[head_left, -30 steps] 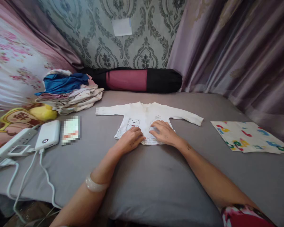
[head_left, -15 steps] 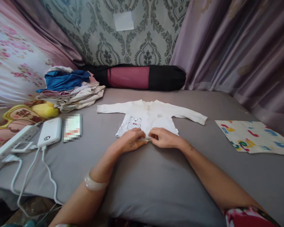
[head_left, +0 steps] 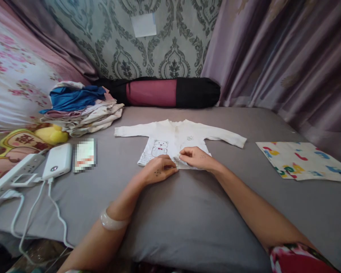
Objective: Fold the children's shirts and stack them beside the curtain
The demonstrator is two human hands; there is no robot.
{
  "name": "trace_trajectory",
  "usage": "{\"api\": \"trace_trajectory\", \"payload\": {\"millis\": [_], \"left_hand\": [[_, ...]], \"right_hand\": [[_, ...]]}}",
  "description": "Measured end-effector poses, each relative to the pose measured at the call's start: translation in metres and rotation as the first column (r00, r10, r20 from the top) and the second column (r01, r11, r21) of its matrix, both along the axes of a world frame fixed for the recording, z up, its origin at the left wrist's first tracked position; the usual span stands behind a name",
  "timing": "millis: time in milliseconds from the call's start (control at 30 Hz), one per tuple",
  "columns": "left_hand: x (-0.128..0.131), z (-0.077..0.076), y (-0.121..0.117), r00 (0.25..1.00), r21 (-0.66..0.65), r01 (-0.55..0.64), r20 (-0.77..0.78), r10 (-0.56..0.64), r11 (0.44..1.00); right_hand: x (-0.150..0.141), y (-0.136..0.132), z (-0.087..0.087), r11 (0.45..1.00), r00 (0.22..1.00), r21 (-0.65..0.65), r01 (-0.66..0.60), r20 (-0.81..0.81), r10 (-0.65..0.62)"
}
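A small white long-sleeved cardigan (head_left: pixel 170 134) lies spread flat on the grey sheet (head_left: pixel 204 216), its sleeves stretched to both sides and a bear drawn on its left half. My left hand (head_left: pixel 160 168) pinches the bottom hem near the front opening, with the fingertips closed on the cloth. Slightly higher on the front edge, my right hand (head_left: pixel 197 157) has its thumb and forefinger pinched on the fabric. The right hand covers part of the cardigan's lower right half.
Left are folded clothes (head_left: pixel 82 106), a yellow plush (head_left: pixel 25 140), a power bank (head_left: pixel 57 162), a power strip (head_left: pixel 17 182) with cables, and a blurred card (head_left: pixel 84 155). Patterned cloth (head_left: pixel 301 161) lies right. A black and maroon roll (head_left: pixel 159 92) rests along the wall.
Both hands closed from loosely resting fingers into pinches at the hem. Since then my right hand has moved a little up the front edge, while my left stays at the hem.
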State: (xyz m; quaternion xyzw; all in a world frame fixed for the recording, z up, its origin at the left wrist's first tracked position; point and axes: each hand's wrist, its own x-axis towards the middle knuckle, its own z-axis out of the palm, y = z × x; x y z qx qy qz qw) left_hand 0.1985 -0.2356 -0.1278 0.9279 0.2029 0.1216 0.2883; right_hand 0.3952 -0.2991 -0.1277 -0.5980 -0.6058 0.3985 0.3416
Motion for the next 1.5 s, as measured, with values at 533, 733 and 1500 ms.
{"api": "trace_trajectory", "payload": {"millis": [533, 733, 1500], "left_hand": [[0.026, -0.04, -0.016, 0.978, 0.397, -0.056, -0.162, 0.13, 0.916], [0.026, -0.039, -0.016, 0.971, 0.368, -0.044, -0.202, 0.126, 0.929], [0.025, -0.035, -0.013, 0.974, 0.293, -0.049, -0.2, 0.111, 0.955]], "right_hand": [[0.014, -0.001, -0.034, 0.992, 0.704, 0.083, -0.097, 0.71, 0.009], [0.023, 0.038, -0.04, 0.999, 0.641, 0.052, -0.008, 0.767, -0.035], [0.048, 0.128, -0.041, 0.98, 0.59, 0.1, 0.172, 0.786, -0.184]]}}
